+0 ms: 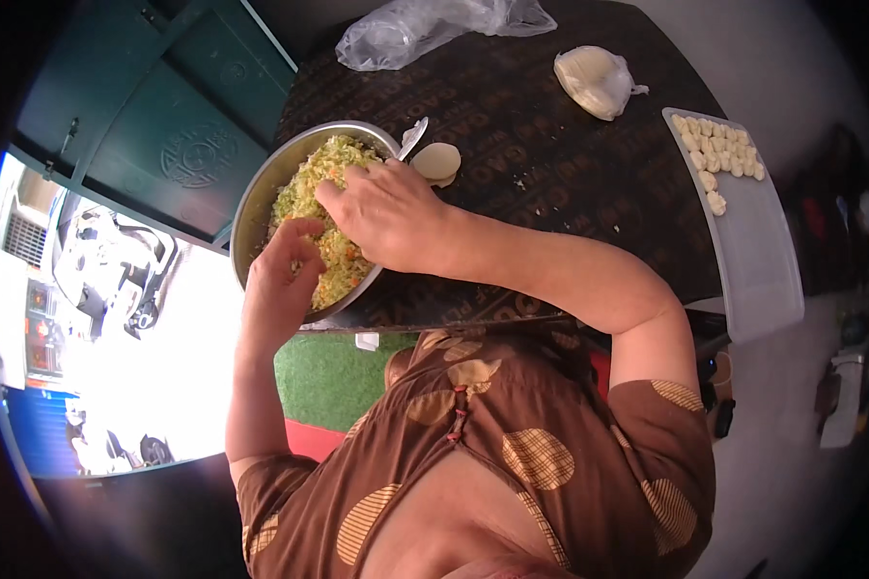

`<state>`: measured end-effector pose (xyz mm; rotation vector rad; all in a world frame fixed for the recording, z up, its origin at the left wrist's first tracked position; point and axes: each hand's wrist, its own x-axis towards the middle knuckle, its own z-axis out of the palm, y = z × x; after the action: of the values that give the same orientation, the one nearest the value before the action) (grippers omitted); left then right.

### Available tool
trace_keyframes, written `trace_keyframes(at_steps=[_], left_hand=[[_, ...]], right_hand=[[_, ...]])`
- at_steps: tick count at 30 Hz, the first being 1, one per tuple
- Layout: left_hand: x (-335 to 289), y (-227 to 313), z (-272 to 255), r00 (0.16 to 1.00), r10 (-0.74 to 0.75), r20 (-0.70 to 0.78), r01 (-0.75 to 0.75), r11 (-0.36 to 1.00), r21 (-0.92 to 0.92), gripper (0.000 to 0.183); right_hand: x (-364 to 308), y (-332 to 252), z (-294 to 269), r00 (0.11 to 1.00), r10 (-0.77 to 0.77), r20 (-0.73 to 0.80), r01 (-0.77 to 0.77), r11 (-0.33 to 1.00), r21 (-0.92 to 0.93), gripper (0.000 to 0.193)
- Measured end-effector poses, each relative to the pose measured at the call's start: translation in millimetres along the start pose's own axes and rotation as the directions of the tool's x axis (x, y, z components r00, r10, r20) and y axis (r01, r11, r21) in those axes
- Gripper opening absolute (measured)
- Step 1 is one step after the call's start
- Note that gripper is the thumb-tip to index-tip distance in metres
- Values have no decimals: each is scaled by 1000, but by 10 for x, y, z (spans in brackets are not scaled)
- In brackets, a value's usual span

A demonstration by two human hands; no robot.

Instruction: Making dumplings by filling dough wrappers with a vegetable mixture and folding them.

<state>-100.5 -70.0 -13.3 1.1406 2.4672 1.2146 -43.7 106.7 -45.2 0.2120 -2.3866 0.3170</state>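
A round metal bowl sits at the table's left edge, filled with a chopped yellow-green mix flecked with orange. Over its near left rim is my left hand, fingers curled in toward the thumb. My right hand is bent over the bowl's right side, its fingers curled down. Whatever either hand may hold is hidden by the fingers. A spoon leans at the bowl's right rim, close to my right knuckles. Beside it lies a small stack of round pale dough wrappers.
A dark patterned table carries a clear plastic bag at the back and a bagged stack of pale wrappers. On the right, a white tray holds rows of small dumplings. Green metal doors stand at the left.
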Motion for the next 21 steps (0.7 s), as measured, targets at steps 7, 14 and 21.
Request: trace_keyframes(at_steps=[7,14,21], left_hand=[[45,-48,-23,991,-99,96,61,940,335,16],[43,14,-19,997,-45,67,23,954,299,23],[-4,20,-3,979,202,34,-198,888,416,27]], right_hand=[[38,17,-29,987,22,161,-16,999,-36,11],[17,13,-65,961,-16,275,59,987,-149,17],[-77,69,-24,991,-16,132,15,1000,7,22]])
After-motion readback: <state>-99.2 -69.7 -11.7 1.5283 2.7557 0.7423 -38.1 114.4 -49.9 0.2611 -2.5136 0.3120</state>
